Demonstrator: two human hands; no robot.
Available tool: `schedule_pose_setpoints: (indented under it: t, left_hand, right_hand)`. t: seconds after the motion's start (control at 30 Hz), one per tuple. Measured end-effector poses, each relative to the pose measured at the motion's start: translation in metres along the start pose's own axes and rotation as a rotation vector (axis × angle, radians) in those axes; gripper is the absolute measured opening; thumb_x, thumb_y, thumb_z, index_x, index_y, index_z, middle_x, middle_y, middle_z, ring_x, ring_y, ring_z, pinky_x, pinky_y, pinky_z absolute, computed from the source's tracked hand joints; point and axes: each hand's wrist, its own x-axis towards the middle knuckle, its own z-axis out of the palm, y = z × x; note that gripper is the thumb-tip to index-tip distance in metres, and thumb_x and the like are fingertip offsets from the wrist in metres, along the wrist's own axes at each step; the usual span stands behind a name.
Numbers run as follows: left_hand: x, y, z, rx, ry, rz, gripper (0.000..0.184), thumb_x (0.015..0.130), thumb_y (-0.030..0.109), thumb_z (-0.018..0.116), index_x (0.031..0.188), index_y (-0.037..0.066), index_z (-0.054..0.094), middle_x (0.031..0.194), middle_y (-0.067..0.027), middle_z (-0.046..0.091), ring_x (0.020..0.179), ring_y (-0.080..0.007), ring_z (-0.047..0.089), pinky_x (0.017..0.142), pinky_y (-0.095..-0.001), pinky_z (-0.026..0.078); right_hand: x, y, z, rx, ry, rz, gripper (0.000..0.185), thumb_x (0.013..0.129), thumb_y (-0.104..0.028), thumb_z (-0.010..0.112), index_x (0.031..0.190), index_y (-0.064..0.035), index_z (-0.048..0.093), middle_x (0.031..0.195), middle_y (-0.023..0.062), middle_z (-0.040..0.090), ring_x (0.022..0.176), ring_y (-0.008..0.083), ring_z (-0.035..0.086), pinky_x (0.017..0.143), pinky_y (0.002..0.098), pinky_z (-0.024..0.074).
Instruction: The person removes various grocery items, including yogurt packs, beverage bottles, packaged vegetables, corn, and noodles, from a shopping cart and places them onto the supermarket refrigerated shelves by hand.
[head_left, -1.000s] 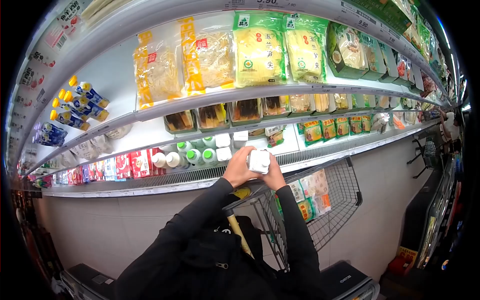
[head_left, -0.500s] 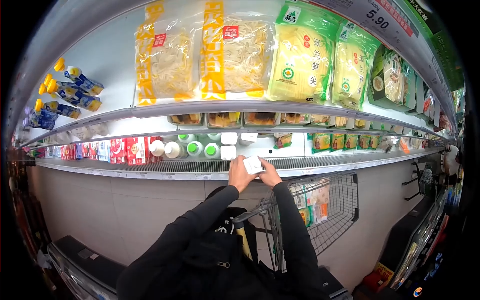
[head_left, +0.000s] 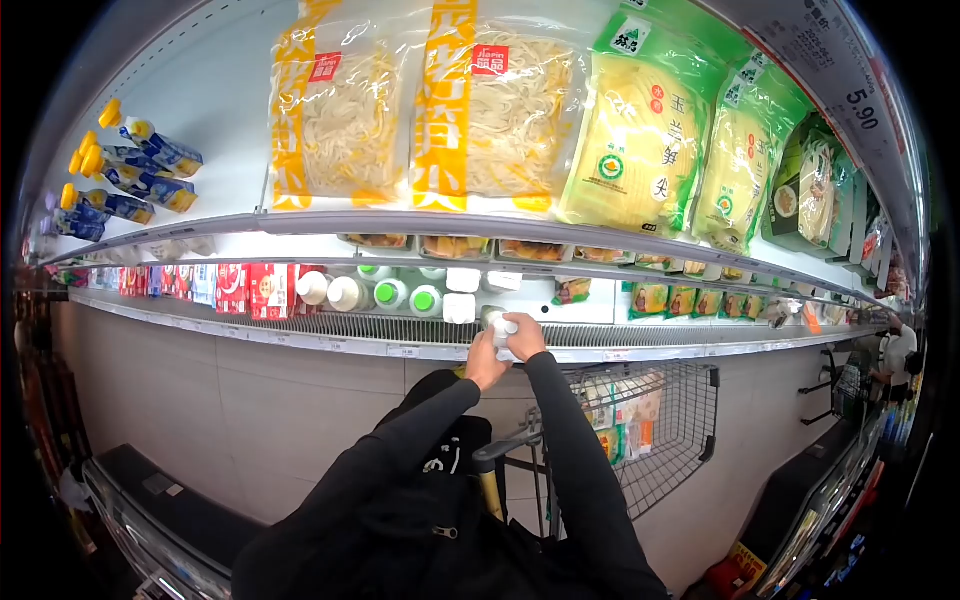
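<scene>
Both hands are at the front edge of the low chilled shelf, closed around a small white bottle. My left hand grips it from the left and below. My right hand wraps its right side, its fingers across the white surface. The bottle is tilted, and its label is too small to read. Just behind my hands, similar square white-capped bottles stand on the shelf. To their left are green-capped bottles and round white-capped bottles.
A wire shopping cart with several packages in it stands right of my body. Above, an upper shelf carries bagged noodle-like food and green bags. Red cartons stand at left. A person is far right.
The white bottle has been turned, so its side shows rather than its square top. My right hand has moved up and left over it. The view has shifted slightly.
</scene>
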Motion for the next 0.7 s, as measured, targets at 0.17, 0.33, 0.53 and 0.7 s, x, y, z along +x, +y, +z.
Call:
schedule_pose_setpoints:
  t: [0.17, 0.33, 0.53, 0.7]
  left_hand:
    - [0.009, -0.026, 0.007, -0.019, 0.059, 0.052, 0.097, 0.066, 0.000, 0.085, 0.148, -0.008, 0.033, 0.139, -0.0240, 0.045, 0.127, -0.0393, 0.052, 0.100, -0.0436, 0.052]
    - [0.022, -0.032, -0.001, -0.064, 0.009, -0.014, 0.104, 0.068, 0.003, 0.085, 0.152, -0.007, 0.026, 0.146, -0.0260, 0.040, 0.136, -0.0393, 0.045, 0.107, -0.0404, 0.048]
    - [0.011, -0.031, -0.025, -0.142, -0.179, -0.027, 0.106, 0.070, 0.009, 0.084, 0.155, -0.007, 0.022, 0.155, -0.0302, 0.035, 0.139, -0.0381, 0.045, 0.108, -0.0395, 0.047]
    - [0.022, -0.041, -0.028, -0.271, -0.293, -0.047, 0.111, 0.069, 0.016, 0.086, 0.156, -0.008, 0.021, 0.156, -0.0318, 0.033, 0.144, -0.0397, 0.039, 0.112, -0.0401, 0.042]
  right_hand:
    - [0.016, 0.001, 0.012, -0.005, -0.010, -0.068, 0.043, 0.073, 0.001, 0.065, 0.115, -0.0008, 0.072, 0.125, 0.0206, 0.065, 0.120, 0.0374, 0.060, 0.106, 0.0409, 0.0465]
    - [0.017, 0.002, 0.021, 0.039, -0.069, -0.042, 0.051, 0.075, -0.001, 0.068, 0.125, -0.0034, 0.067, 0.139, 0.0207, 0.053, 0.128, 0.0379, 0.053, 0.109, 0.0414, 0.0439]
    - [-0.008, 0.001, -0.001, 0.048, -0.054, -0.086, 0.063, 0.072, 0.002, 0.068, 0.135, -0.0041, 0.060, 0.145, 0.0235, 0.045, 0.137, 0.0390, 0.046, 0.111, 0.0417, 0.0427]
    - [-0.041, 0.001, -0.031, 0.364, -0.154, 0.106, 0.059, 0.087, 0.001, 0.062, 0.145, -0.0027, 0.051, 0.144, 0.0184, 0.053, 0.128, 0.0372, 0.058, 0.098, 0.0377, 0.0529]
